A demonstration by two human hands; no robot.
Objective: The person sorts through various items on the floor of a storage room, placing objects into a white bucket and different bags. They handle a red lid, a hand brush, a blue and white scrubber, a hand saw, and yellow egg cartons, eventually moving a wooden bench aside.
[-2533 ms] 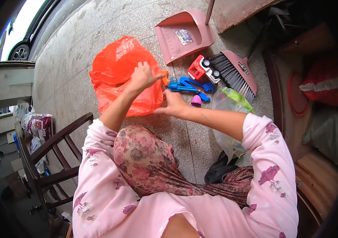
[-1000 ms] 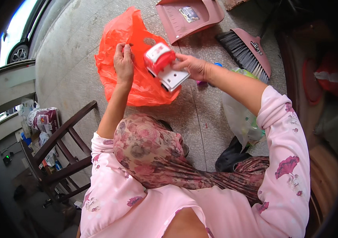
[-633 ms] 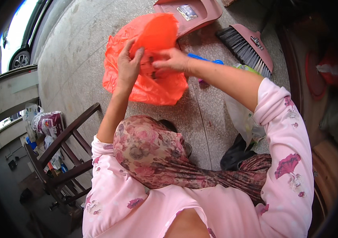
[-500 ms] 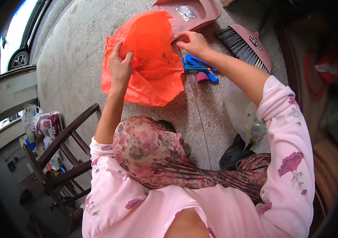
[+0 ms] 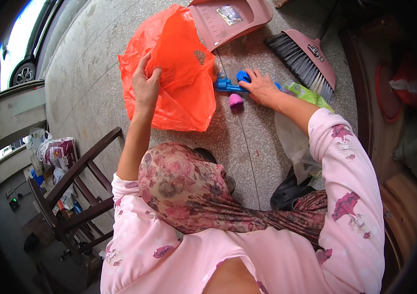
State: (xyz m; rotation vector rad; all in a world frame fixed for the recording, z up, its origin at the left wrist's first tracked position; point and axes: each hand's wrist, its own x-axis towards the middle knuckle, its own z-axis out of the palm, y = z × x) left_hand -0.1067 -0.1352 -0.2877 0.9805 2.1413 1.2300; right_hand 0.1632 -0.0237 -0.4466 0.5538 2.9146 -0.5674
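Note:
A thin orange-red plastic bag [image 5: 169, 105] is spread out, its mouth gaping toward the right. My left hand [image 5: 146, 87] pinches its near film between thumb and fingers. To the right of the bag, my right hand [image 5: 262, 89] is closed over a blue plastic piece [image 5: 243, 76] on the floor, its fingertips on the rounded end. Another blue plastic piece, tube-like [image 5: 225, 85], lies between that hand and the bag. Just below it sits a small pink cup-shaped piece [image 5: 236, 102]. My palm hides part of the blue pieces.
A pink dustpan [image 5: 228, 22] lies beyond the bag. The pink broom head [image 5: 311, 59] with dark bristles is at the right. A clear bag [image 5: 294, 132] and green packaging [image 5: 306, 93] lie by my right forearm. A dark wooden stool [image 5: 79, 196] stands at the left.
My right hand has moved from beside the bag's rim down and right onto the blue pieces. The bag has shifted left, and the pink piece lies slightly further left. Green packaging now shows beside my forearm.

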